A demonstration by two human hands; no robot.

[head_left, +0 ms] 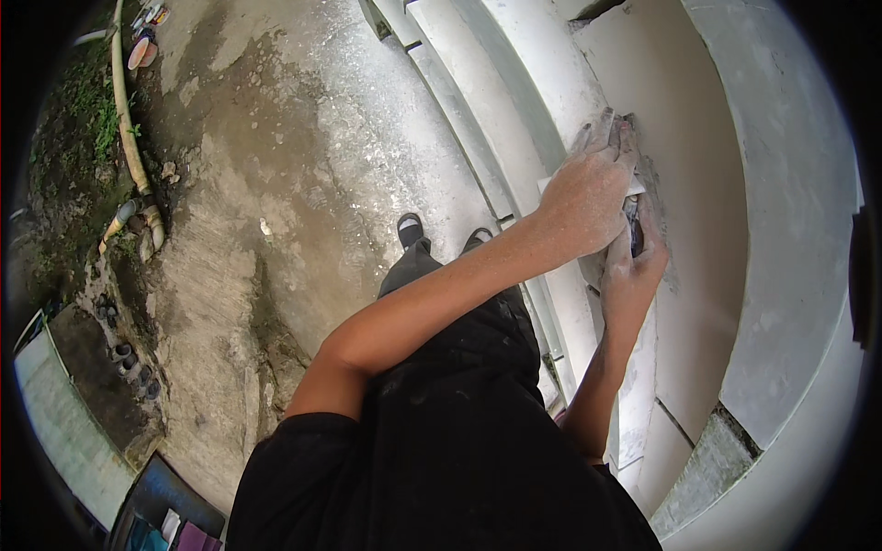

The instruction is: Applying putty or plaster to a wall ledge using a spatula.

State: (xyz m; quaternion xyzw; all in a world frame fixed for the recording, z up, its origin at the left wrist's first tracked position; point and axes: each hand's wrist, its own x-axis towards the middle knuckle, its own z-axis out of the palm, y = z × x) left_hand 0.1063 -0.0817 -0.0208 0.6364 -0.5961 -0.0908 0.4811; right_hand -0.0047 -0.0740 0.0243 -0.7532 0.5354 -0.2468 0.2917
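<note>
My left hand (589,193), dusted white, is closed with its fingers curled against a pale slab surface (689,156), over something mostly hidden. Just below it my right hand (640,257), also dusty, grips a small dark object (632,220). A small white flat piece (636,186) shows between the two hands; I cannot tell which hand holds it. Grey smudges surround my fingertips on the slab.
Pale stepped ledges (459,129) run beside my sandalled feet (411,230) on a stained concrete floor (211,184). At left are a pipe (129,119), mossy ground (78,138), several footwear items (129,367) and a dark container (152,505). A curved grey slab (785,230) stands at right.
</note>
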